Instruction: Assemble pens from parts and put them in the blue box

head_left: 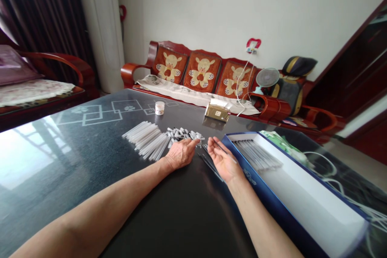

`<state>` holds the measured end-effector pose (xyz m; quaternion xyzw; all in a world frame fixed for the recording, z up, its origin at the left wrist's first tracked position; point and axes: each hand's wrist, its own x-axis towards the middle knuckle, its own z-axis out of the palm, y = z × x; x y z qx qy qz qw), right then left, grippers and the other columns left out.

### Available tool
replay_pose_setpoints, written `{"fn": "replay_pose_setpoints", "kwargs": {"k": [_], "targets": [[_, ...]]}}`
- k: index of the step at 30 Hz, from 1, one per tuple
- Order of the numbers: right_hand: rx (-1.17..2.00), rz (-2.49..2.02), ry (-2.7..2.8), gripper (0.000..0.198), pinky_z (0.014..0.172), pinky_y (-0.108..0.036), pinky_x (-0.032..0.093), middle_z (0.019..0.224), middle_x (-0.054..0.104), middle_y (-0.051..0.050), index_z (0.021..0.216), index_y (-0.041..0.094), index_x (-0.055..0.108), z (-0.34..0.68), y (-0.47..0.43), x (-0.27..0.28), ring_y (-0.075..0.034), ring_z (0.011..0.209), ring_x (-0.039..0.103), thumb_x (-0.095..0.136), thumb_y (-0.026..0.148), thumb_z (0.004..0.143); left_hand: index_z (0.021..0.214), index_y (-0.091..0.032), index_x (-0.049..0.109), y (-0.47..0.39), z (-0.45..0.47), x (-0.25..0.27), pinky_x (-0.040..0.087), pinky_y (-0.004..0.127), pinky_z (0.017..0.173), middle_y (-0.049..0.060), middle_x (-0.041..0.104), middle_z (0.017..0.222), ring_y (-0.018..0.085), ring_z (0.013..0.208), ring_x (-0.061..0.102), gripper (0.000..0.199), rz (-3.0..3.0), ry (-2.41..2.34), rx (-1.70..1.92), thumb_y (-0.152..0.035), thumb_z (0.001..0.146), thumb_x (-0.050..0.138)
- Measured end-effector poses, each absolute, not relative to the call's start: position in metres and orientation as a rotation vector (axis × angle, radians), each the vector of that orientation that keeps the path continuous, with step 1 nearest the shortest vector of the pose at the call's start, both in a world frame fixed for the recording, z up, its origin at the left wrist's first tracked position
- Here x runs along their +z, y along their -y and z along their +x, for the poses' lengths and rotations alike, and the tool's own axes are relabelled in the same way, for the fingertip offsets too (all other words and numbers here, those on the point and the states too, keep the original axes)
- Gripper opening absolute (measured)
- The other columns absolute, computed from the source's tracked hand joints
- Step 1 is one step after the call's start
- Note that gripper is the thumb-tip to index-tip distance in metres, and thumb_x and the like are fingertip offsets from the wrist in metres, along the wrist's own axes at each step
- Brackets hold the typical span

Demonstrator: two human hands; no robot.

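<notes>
My left hand (pixel 182 154) rests low over the table, fingers stretched toward a heap of small white and black pen caps and tips (pixel 184 134); its thumb is hidden. In my right hand (pixel 225 163), palm up, lies a thin dark pen refill (pixel 223 150), the fingers curled around it. Several dark refills (pixel 211 166) lie on the table between my hands. Left of the heap, translucent white pen barrels (pixel 146 139) are spread in a row. Beside my right hand, a blue box (pixel 290 205) with a white inside holds a row of pens (pixel 256 155) at its far end.
A small white tub (pixel 159 108) and a gold tissue box (pixel 217 112) stand farther back on the dark glossy table (pixel 99 145). Right of the blue box are a green and white bag (pixel 284 145) and white cables (pixel 335 181). A wooden sofa (pixel 136 71) stands behind.
</notes>
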<state>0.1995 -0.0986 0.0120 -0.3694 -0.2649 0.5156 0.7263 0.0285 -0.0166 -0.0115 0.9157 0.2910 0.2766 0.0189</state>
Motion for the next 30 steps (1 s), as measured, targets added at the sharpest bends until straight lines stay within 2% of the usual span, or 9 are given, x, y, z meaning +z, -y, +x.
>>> {"fn": "replay_pose_setpoints", "kwargs": {"k": [2,4,7,10,13,17,25,30], "targets": [[1.136,-0.841,0.527,0.018,0.083,-0.028,0.057,0.096,0.071,-0.004,0.095,0.019,0.065,0.198,0.098,0.014,-0.013,0.091,0.069,0.061,0.011,0.078,0.131,-0.021,0.05,0.018,0.029,-0.01,0.046,0.023,0.064,0.008,0.064,0.092,0.018,0.081,0.063,0.039,2.819,-0.908,0.866,-0.032,0.097,0.034],[1.154,-0.897,0.484,0.011,0.068,-0.024,0.059,0.085,0.071,-0.002,0.092,0.019,0.065,0.196,0.099,0.015,-0.012,0.076,0.069,0.063,0.024,0.082,0.127,-0.023,0.054,0.018,0.03,-0.01,0.046,0.022,0.063,0.008,0.065,0.091,0.017,0.078,0.063,0.039,2.799,-0.901,0.884,-0.039,0.098,0.033],[1.132,-0.979,0.531,0.021,0.051,-0.019,0.052,0.071,0.066,0.002,0.089,0.019,0.067,0.191,0.1,0.014,-0.009,0.06,0.062,0.07,0.036,0.077,0.117,-0.02,0.059,0.019,0.033,-0.01,0.047,0.022,0.064,0.007,0.066,0.089,0.016,0.077,0.064,0.036,2.803,-0.841,0.934,-0.039,0.098,0.034],[1.02,-1.027,0.602,0.031,0.053,-0.016,0.05,0.07,0.065,0.003,0.088,0.017,0.068,0.187,0.101,0.011,-0.007,0.061,0.061,0.08,0.036,0.065,0.107,-0.016,0.059,0.02,0.036,-0.011,0.049,0.023,0.068,0.007,0.066,0.089,0.016,0.081,0.065,0.03,2.826,-0.745,0.998,-0.031,0.097,0.035],[0.933,-1.074,0.627,0.037,0.056,-0.017,0.051,0.073,0.068,0.001,0.087,0.017,0.067,0.185,0.1,0.008,-0.009,0.065,0.063,0.084,0.034,0.059,0.113,-0.016,0.056,0.024,0.037,-0.009,0.05,0.023,0.068,0.006,0.067,0.091,0.016,0.082,0.065,0.028,2.855,-0.699,1.003,-0.028,0.097,0.036],[0.902,-1.109,0.672,0.038,0.055,-0.019,0.05,0.074,0.069,0.0,0.085,0.018,0.063,0.185,0.1,0.003,-0.01,0.065,0.064,0.084,0.035,0.057,0.121,-0.018,0.051,0.028,0.036,-0.007,0.05,0.023,0.065,0.005,0.066,0.089,0.016,0.079,0.066,0.031,2.888,-0.716,0.948,-0.027,0.097,0.036],[0.913,-1.19,0.711,0.039,0.055,-0.02,0.048,0.076,0.067,0.0,0.08,0.016,0.068,0.183,0.1,0.0,-0.01,0.065,0.061,0.085,0.038,0.052,0.119,-0.018,0.054,0.029,0.037,-0.007,0.049,0.023,0.064,0.005,0.066,0.09,0.016,0.079,0.066,0.031,2.876,-0.734,0.902,-0.029,0.097,0.035],[1.013,-1.195,0.707,0.037,0.051,-0.018,0.043,0.064,0.061,0.004,0.077,0.016,0.069,0.184,0.103,0.004,-0.008,0.059,0.054,0.086,0.035,0.05,0.111,-0.021,0.059,0.034,0.036,-0.003,0.046,0.021,0.058,0.003,0.065,0.082,0.014,0.071,0.064,0.035,2.856,-0.747,0.904,-0.037,0.098,0.031]]}}
